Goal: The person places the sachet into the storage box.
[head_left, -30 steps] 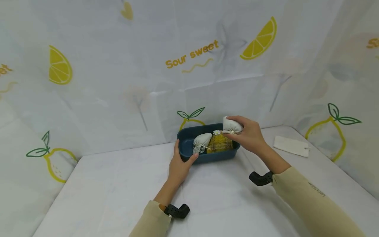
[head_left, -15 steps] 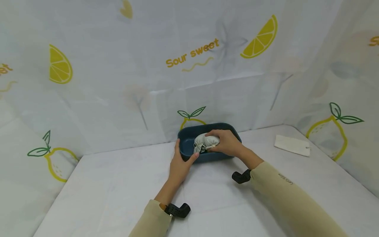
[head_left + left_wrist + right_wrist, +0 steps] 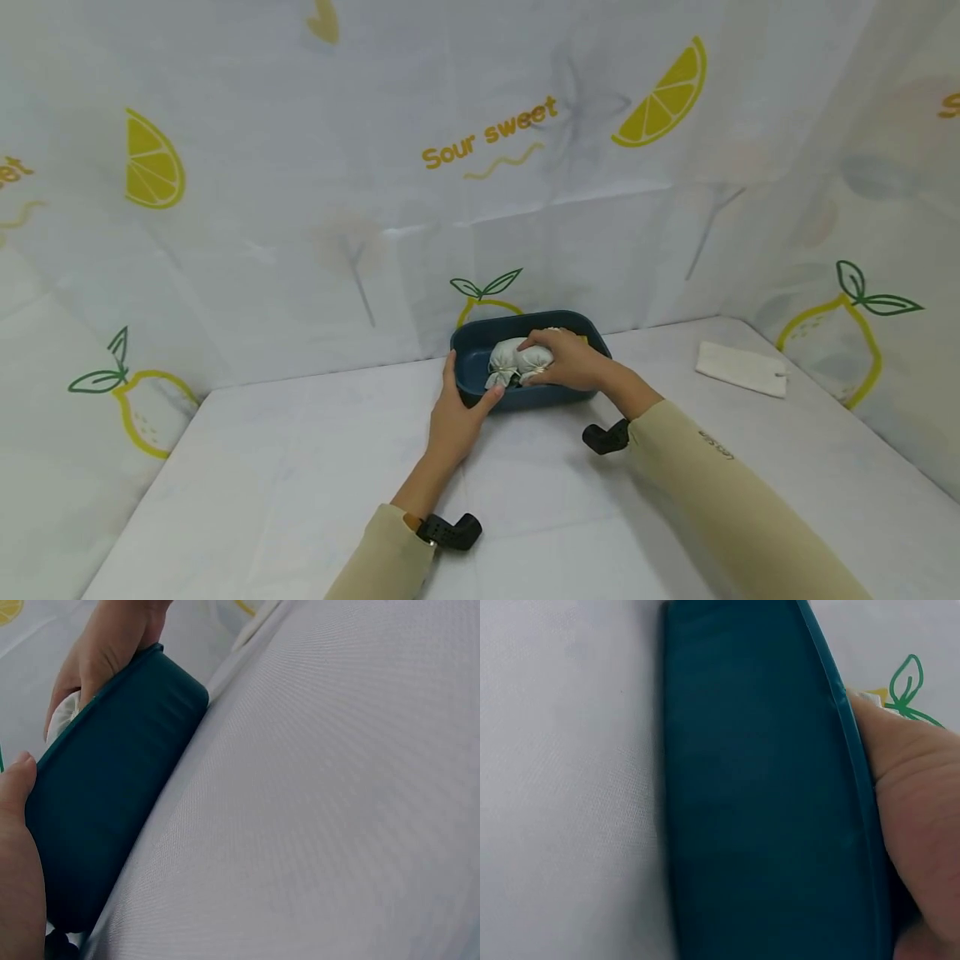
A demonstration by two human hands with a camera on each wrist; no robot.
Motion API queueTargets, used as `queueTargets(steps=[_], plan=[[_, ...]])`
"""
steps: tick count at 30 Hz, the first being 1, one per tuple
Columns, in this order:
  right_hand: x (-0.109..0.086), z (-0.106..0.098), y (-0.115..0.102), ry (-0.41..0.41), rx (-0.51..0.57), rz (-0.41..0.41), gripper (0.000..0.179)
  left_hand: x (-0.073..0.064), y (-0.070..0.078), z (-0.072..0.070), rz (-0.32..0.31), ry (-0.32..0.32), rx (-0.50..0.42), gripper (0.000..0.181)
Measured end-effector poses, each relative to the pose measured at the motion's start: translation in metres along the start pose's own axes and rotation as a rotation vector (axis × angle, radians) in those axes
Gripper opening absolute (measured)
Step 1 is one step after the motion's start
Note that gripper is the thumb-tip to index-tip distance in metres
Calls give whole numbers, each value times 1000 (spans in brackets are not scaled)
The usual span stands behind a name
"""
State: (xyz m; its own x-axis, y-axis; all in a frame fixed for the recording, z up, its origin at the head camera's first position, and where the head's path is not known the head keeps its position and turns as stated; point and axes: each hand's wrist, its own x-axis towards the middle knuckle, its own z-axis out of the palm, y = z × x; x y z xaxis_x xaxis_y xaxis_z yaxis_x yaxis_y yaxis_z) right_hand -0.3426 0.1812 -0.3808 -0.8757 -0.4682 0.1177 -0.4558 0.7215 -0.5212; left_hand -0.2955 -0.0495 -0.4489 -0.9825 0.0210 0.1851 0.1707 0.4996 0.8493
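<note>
A dark teal oblong bin (image 3: 555,401) stands on the white-covered table by the back curtain. My left hand (image 3: 454,423) holds its front left corner, thumb on the front rim and fingers along the left end. Inside lies a white tied cloth pouch (image 3: 503,357). Right beside it, my right hand (image 3: 573,362) grips a second white tied pouch (image 3: 536,358) down in the bin. Only a sliver of a yellow item (image 3: 583,338) shows behind the right hand; the rest is hidden. In the left wrist view, the right hand (image 3: 112,645) reaches over the bin rim.
A flat off-white tag-like piece (image 3: 741,369) with a small hole lies on the table to the right. A white curtain (image 3: 315,250) with lemon prints hangs behind and beside the table (image 3: 300,483).
My right hand has carried the second pouch left and down from above the yellow item into the bin, beside the first pouch. My left hand has stayed on the bin.
</note>
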Motion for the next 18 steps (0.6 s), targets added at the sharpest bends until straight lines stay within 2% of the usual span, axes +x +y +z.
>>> queueTargets(steps=[7,14,18], plan=[[-5,-3,2,-56,68,-60,45,-1,1,0,10,0,2,100],[-7,0,-1,15,8,-102,37,-3,1,-1,-1,0,-1,99],[-12,0,-3,36,16,-96,43,-3,2,-2,-4,2,-2,99]])
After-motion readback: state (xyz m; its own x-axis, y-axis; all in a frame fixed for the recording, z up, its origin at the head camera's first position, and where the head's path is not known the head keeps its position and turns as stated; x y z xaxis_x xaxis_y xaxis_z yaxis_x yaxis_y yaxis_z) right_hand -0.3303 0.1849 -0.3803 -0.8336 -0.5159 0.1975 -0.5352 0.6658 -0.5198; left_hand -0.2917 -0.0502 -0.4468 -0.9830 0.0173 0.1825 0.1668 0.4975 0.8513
